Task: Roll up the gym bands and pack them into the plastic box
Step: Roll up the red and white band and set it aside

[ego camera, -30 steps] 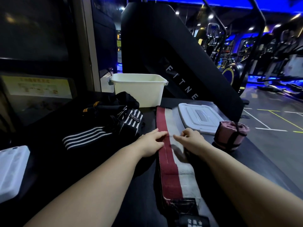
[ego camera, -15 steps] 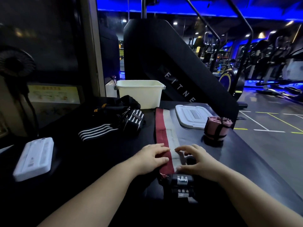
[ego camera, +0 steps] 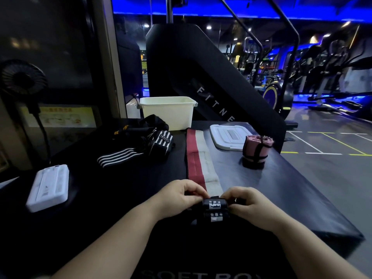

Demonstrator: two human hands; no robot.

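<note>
The black end of the band (ego camera: 198,164) is pinched by the curled fingers of the left hand (ego camera: 181,195) and the right hand (ego camera: 244,204). The band is laid flat, stretched out from just in front of the box (ego camera: 167,113).

L hand (ego camera: 181,195) & R hand (ego camera: 249,204) close together, fingers curled.

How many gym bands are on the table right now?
3 clear ones: a pink roll beside the lid, a red-white band held by the left hand and right hand, a striped band at left. The dark pile behind it may hide more.
</note>
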